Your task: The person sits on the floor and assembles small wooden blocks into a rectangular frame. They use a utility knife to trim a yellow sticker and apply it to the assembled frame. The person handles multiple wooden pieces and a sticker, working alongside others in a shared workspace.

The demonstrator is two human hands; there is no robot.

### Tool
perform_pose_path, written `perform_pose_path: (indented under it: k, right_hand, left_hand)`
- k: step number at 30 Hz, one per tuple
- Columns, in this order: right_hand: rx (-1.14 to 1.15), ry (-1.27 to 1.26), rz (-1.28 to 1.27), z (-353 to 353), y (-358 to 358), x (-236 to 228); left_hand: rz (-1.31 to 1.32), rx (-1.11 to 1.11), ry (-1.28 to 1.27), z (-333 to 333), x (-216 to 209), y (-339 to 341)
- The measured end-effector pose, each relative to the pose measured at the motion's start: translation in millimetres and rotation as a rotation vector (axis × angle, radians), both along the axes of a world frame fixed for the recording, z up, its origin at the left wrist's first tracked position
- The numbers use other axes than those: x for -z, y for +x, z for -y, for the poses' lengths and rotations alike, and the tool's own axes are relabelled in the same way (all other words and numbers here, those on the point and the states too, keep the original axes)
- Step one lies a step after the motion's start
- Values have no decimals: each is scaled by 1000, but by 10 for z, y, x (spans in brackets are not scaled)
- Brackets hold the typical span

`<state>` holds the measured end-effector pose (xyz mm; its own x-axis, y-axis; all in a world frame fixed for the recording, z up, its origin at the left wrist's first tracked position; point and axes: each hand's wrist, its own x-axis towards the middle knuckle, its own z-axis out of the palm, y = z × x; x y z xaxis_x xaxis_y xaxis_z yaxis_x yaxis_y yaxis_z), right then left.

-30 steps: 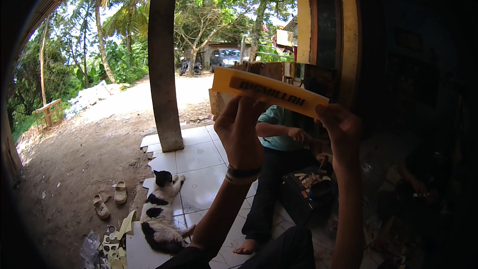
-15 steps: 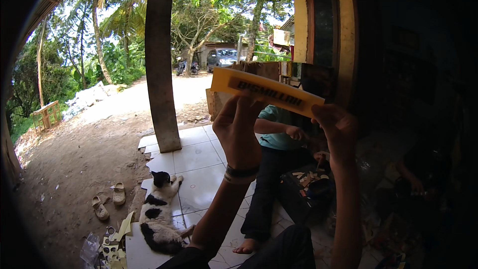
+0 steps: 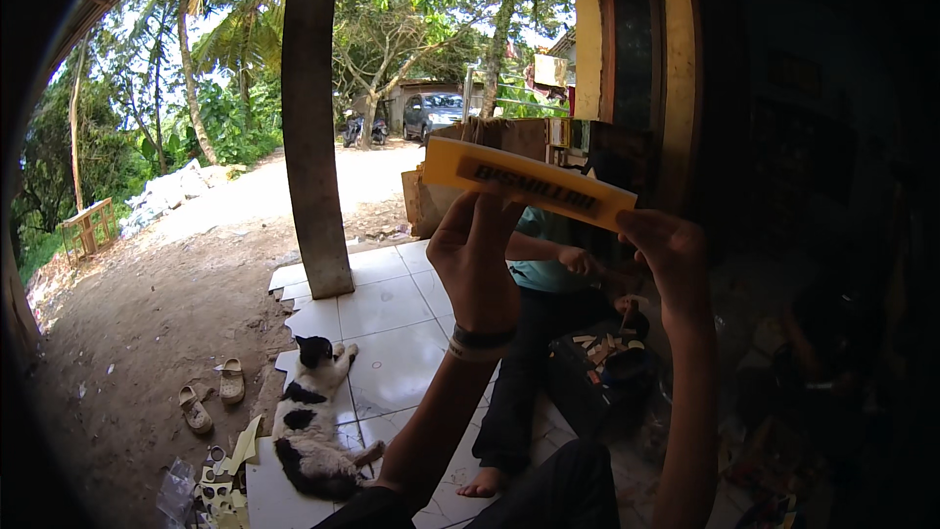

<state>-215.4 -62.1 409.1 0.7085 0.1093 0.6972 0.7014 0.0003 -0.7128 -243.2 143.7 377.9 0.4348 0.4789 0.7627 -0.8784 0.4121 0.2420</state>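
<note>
Raised in front of me is a flat, yellow-orange rectangular strip (image 3: 529, 179) with dark lettering across its middle. It tilts, its right end lower than its left. My left hand (image 3: 475, 255) pinches its lower edge left of the middle, with the wrist bearing dark and light bands. At the strip's right end, my right hand (image 3: 671, 255) grips the corner between thumb and fingers. Light shows through the strip, so it looks thin. Behind my hands a person in a teal shirt (image 3: 539, 264) sits on the floor, working over small pieces (image 3: 599, 348).
A black-and-white cat (image 3: 311, 421) lies on the white tiles (image 3: 392, 309) at left. Beyond the tile edge are a pair of clogs (image 3: 231, 382) and cut yellow scraps (image 3: 223, 490). A dark pillar (image 3: 313, 118) stands ahead. Deep shadow hides much of the right side.
The strip's left end has shifted slightly right and down in the picture, with my left hand following. My right hand keeps its grip on the corner.
</note>
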Motion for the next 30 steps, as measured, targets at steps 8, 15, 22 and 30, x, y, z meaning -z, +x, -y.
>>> perform_pose_path:
  k: [8, 15, 22, 30]
  right_hand:
    - [8, 11, -9, -44, -53, -27]
    - [16, 22, 2, -51, -62, -22]
    - [7, 16, 67, -32, -15, -7]
    - [8, 14, 54, -6, -18, 21]
  left_hand:
    - [14, 36, -50, 6, -29, -16]
    - [2, 44, -112, 60, -51, -31]
    - [17, 60, -16, 0, 21, 36]
    - [15, -23, -47, 73, -33, -25]
